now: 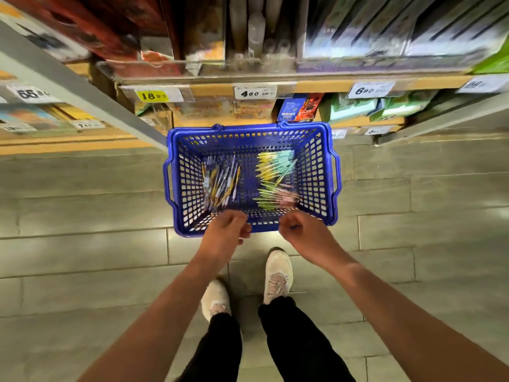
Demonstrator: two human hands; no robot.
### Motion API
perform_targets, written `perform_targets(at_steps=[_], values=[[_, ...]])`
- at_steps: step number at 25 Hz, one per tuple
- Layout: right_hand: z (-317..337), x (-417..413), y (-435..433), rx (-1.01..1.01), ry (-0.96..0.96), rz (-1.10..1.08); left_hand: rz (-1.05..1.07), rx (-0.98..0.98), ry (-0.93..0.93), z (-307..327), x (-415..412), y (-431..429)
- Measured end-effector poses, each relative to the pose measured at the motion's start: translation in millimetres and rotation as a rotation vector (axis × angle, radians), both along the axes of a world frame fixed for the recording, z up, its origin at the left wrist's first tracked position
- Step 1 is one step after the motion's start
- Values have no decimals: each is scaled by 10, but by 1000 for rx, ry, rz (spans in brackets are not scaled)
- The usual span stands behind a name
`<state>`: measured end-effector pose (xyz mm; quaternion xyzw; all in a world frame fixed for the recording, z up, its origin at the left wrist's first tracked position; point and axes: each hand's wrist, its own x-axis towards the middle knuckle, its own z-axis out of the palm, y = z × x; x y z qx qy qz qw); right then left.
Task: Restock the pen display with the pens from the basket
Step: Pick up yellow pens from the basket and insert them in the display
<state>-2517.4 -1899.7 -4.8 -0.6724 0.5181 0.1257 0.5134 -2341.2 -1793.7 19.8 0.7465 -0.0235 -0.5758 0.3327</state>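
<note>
Head view: your left hand and right hand curl at the near rim of the blue basket, grasp unclear; pens inside, restocking apparently unstarted.

Yellow shelf tag reads 18.90, white tags 4.60 and 6.90.

the basket stands on the floor, its far side at the foot of the shelves. inside the basket, one heap of pens lies in the left half; two more heaps lie in the right half, the far heap behind the near heap. the left hand and right hand are at the basket's near rim, apart from each other. on the near side of the basket two shoes stand on the floor, the right shoe closer to the basket than the left shoe.
</note>
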Motion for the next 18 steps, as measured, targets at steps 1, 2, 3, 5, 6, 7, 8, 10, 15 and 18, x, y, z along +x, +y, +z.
perform_targets(at_steps=[1,2,3,5,6,7,8,10,15,18], values=[[-16,-14,51,30,14,-3,-4,1,30,-5,-50,-12],[-52,-29,74,38,27,-6,-21,-3,51,-38,-92,-30],[-107,-26,68,34,29,-8,-40,-7,58,-86,-106,-57],[-317,6,16,12,36,9,-52,-18,67,-260,-93,-127],[-491,36,-54,-1,38,4,-52,-18,76,-423,-82,-187],[-707,69,-146,-11,54,-2,-44,-11,83,-621,-64,-238],[-952,104,-237,-24,72,4,-41,-2,81,-839,-40,-287],[-1518,175,-461,-52,122,66,-47,0,54,-1326,19,-409],[-2435,410,-1170,-366,369,677,-201,-90,-17,-2358,69,-686],[-2990,568,-1587,-545,378,1038,-391,-196,-112,-3057,143,-921]])
